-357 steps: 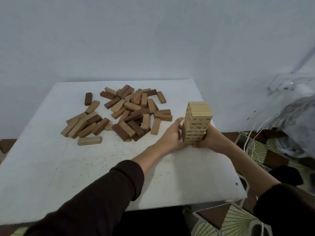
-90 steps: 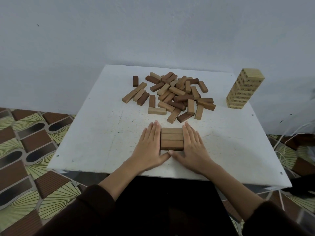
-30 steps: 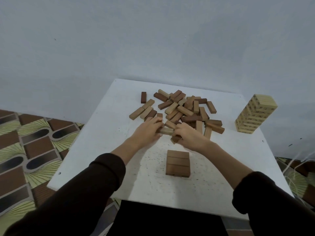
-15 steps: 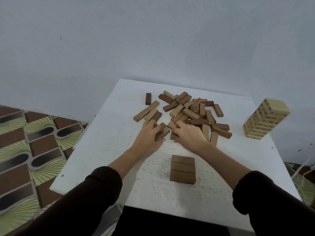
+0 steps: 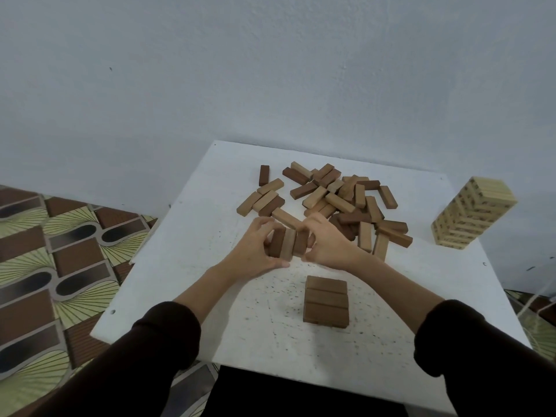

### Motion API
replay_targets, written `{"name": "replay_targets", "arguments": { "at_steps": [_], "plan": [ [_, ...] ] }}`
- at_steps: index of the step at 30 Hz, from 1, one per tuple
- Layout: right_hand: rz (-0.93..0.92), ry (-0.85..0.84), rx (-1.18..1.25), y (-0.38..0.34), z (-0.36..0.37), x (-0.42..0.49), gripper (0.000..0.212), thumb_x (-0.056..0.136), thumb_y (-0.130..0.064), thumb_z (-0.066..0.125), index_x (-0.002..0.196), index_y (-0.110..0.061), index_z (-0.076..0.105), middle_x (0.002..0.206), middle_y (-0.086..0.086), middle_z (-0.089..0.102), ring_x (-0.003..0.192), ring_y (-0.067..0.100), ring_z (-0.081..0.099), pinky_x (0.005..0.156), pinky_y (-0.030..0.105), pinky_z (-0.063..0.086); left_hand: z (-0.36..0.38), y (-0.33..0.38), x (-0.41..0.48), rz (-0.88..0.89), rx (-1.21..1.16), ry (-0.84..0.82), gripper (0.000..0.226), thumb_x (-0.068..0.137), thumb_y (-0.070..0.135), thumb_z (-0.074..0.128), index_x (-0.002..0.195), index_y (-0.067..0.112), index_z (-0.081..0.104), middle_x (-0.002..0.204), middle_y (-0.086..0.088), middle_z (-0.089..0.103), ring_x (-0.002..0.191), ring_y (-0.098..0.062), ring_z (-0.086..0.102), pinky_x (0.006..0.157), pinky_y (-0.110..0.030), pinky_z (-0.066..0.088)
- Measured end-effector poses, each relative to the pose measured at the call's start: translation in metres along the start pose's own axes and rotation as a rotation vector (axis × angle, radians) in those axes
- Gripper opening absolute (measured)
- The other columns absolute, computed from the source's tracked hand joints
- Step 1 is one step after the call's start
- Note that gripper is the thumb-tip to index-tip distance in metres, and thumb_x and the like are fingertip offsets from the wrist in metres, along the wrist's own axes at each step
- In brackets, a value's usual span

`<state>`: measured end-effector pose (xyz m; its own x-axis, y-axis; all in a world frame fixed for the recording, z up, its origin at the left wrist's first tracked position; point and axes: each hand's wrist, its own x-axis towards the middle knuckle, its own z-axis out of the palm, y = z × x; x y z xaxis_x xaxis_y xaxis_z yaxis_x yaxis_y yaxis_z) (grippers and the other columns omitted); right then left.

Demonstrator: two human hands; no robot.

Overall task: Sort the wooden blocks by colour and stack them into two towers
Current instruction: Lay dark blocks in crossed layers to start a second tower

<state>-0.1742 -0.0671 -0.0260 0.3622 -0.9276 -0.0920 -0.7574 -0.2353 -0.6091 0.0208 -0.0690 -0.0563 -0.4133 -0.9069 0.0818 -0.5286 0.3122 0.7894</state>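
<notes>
The left grip (image 5: 255, 249) and right grip (image 5: 329, 245) together clasp three blocks (image 5: 288, 243) beside the loose pile (image 5: 346, 203).

Loose pile (image 5: 340, 200): mixed dark-brown and light-tan wooden blocks, lying flat and criss-crossed at the far middle of the table (image 5: 207, 224).
Dark layer (image 5: 326, 302): three dark-brown blocks side by side, touching, flat on the near part.
Held row (image 5: 288, 243): dark, light and dark blocks pressed together, gripped between the left hand (image 5: 255, 254) and right hand (image 5: 329, 245), just beside the pile.
Pale tower (image 5: 472, 216): stacked upright near the right edge.
</notes>
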Motion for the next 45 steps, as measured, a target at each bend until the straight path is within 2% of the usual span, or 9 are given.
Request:
{"name": "replay_targets", "arguments": {
  "at_steps": [4, 7, 12, 16, 27, 30, 35, 41, 45],
  "plan": [
    [0.061, -0.027, 0.037, -0.003, 0.000, 0.001, 0.072, 0.068, -0.015, 0.082, 0.128, -0.014, 0.041, 0.118, -0.005, 0.030, 0.090, 0.011, 0.046, 0.065, 0.009, 0.036, -0.006, 0.009, 0.005, 0.124, -0.038, -0.041, 0.064, 0.063, 0.004, 0.084, 0.116, 0.024, 0.053, 0.113, 0.018, 0.050, 0.091, 0.009, 0.049, 0.068, -0.006, 0.037],
    [0.059, -0.038, 0.025, -0.004, 0.001, 0.000, 0.075, 0.068, -0.015, 0.082, 0.130, -0.014, 0.039, 0.117, -0.004, 0.030, 0.088, 0.009, 0.045, 0.067, 0.011, 0.036, -0.007, 0.009, 0.009, 0.164, -0.060, -0.074, 0.061, 0.063, -0.001, 0.081, 0.117, 0.009, 0.053, 0.111, 0.007, 0.056, 0.092, 0.008, 0.051, 0.070, -0.005, 0.038],
    [0.041, -0.077, 0.020, -0.004, 0.001, -0.003, 0.078, 0.070, -0.016, 0.080, 0.133, -0.013, 0.035, 0.119, -0.001, 0.031, 0.093, 0.008, 0.041, 0.077, 0.018, 0.037, -0.002, 0.006, 0.010, 0.158, -0.063, -0.077, 0.064, 0.065, 0.002, 0.083, 0.120, 0.007, 0.050, 0.106, 0.014, 0.053, 0.091, 0.013, 0.051, 0.070, -0.004, 0.038],
    [0.027, -0.075, 0.050, -0.002, 0.001, -0.003, 0.079, 0.068, -0.018, 0.082, 0.133, -0.014, 0.036, 0.125, 0.001, 0.036, 0.107, 0.008, 0.040, 0.086, 0.020, 0.036, 0.002, 0.005, 0.012, 0.150, -0.061, -0.087, 0.069, 0.062, 0.011, 0.086, 0.121, 0.013, 0.050, 0.111, 0.005, 0.056, 0.101, 0.005, 0.049, 0.072, -0.006, 0.038],
    [-0.003, -0.039, 0.056, -0.001, 0.003, -0.001, 0.078, 0.067, -0.018, 0.082, 0.132, -0.013, 0.038, 0.125, 0.002, 0.040, 0.111, 0.010, 0.039, 0.091, 0.023, 0.038, 0.001, 0.005, 0.014, 0.108, -0.073, -0.102, 0.075, 0.061, 0.007, 0.087, 0.125, 0.010, 0.048, 0.118, 0.002, 0.055, 0.106, 0.011, 0.046, 0.077, -0.004, 0.037],
    [-0.008, -0.023, 0.062, -0.004, 0.003, -0.002, 0.075, 0.067, -0.014, 0.080, 0.131, -0.011, 0.040, 0.125, 0.003, 0.042, 0.111, 0.012, 0.043, 0.090, 0.024, 0.040, 0.003, 0.008, 0.014, 0.072, -0.083, -0.084, 0.075, 0.059, 0.008, 0.088, 0.123, 0.012, 0.049, 0.114, 0.003, 0.059, 0.105, 0.005, 0.049, 0.074, -0.006, 0.038],
    [0.021, 0.062, 0.100, -0.006, -0.012, -0.017, 0.080, 0.068, -0.012, 0.078, 0.136, -0.012, 0.036, 0.129, 0.003, 0.044, 0.108, 0.008, 0.043, 0.089, 0.021, 0.038, 0.004, 0.025, 0.013, 0.045, -0.067, -0.031, 0.087, 0.057, 0.036, 0.084, 0.132, 0.023, 0.041, 0.116, 0.009, 0.058, 0.113, -0.009, 0.039, 0.087, -0.015, 0.035],
    [-0.024, 0.164, -0.137, -0.016, -0.029, -0.065, 0.084, 0.063, -0.040, 0.076, 0.136, -0.020, 0.040, 0.113, -0.014, 0.039, 0.104, 0.008, 0.030, 0.090, 0.030, 0.034, 0.011, 0.058, -0.005, 0.110, -0.074, -0.064, 0.090, 0.062, 0.025, 0.087, 0.138, 0.025, 0.037, 0.118, 0.005, 0.053, 0.114, -0.007, 0.044, 0.092, -0.013, 0.035],
    [-0.002, 0.116, -0.131, -0.017, -0.024, -0.093, 0.082, 0.067, -0.037, 0.081, 0.135, -0.018, 0.039, 0.113, -0.012, 0.039, 0.110, 0.011, 0.035, 0.097, 0.033, 0.038, 0.023, 0.067, -0.026, 0.056, -0.066, -0.134, 0.094, 0.062, 0.026, 0.087, 0.139, 0.031, 0.032, 0.119, 0.008, 0.052, 0.115, -0.007, 0.044, 0.096, -0.018, 0.034]
  ]
}}
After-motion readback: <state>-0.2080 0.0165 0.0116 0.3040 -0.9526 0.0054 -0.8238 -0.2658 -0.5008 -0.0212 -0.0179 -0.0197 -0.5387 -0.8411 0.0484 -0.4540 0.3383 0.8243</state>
